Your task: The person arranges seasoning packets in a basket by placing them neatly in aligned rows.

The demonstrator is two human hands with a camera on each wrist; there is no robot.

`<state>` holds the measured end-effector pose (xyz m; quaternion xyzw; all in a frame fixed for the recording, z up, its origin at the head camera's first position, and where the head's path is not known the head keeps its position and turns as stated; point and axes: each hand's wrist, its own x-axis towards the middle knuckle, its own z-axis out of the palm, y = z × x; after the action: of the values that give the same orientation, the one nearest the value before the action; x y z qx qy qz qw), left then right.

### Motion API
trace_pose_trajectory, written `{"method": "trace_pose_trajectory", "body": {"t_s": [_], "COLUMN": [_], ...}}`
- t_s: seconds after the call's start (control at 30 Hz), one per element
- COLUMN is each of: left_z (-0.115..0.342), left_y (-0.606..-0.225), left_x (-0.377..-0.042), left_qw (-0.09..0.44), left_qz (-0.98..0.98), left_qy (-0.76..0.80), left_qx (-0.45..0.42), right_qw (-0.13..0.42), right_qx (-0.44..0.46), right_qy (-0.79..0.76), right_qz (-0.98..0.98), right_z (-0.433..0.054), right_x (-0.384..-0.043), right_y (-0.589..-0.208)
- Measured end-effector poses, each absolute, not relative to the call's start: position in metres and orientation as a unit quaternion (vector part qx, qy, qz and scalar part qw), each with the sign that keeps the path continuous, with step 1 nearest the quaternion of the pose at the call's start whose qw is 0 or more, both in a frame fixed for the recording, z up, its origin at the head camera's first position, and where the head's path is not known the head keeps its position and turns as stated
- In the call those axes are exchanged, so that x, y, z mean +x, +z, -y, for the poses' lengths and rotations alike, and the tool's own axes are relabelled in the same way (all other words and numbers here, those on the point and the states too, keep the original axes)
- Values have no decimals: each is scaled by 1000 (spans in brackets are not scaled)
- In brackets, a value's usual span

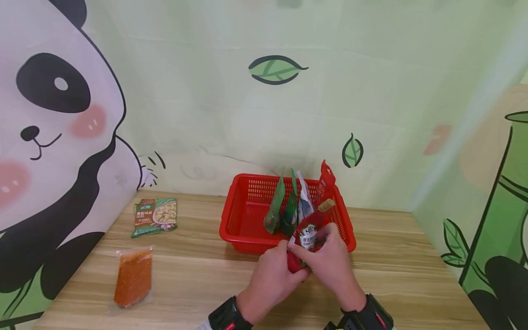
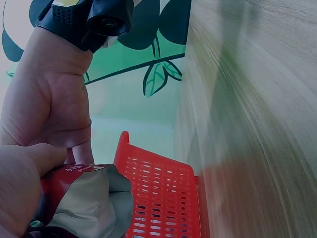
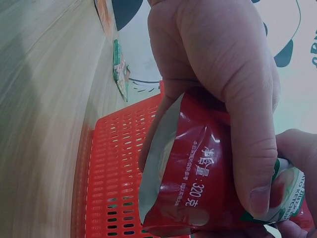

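Red on my distant feed, the pouch (image 1: 309, 234) tilted by the basket (image 1: 247, 246) (packs (image 1: 274, 210) stood inside), left hand (image 1: 274, 271) and right hand (image 1: 333, 262) both clamped on it. I saw a sachet (image 1: 155, 217) and a bag (image 1: 133, 277) lying apart.

Red-marked black wristbands (image 1: 228, 312) meet seemingly pale sleeves (image 1: 205, 326).

From above, the head view faces the red basket (image 1: 247, 245); both wrist views, turned sideways, share it from close in front.
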<state>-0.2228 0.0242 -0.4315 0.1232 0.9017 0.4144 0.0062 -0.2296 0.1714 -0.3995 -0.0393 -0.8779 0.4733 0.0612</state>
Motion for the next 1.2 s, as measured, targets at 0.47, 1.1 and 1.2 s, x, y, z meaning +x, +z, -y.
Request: {"method": "trace_pose_trajectory", "body": {"t_s": [0.47,1.1,1.2], "left_z": [-23,9,-1], "left_y": [-435,-373,-368], "left_x": [-223,-232,-235], "left_qw": [16,-6,-56], "left_qz": [-893,-862,-876], "left_qy": [430,483,450], "left_qx": [129,153,167], "right_qw": [60,49,44], "right_qx": [-41,-26,-10], "right_qy": [467,473,481], "right_qz": [881,879,876], "right_z": [-174,-173,-168], "right_x": [-229,-227,-225], "right_y": [-402,-401,-403]}}
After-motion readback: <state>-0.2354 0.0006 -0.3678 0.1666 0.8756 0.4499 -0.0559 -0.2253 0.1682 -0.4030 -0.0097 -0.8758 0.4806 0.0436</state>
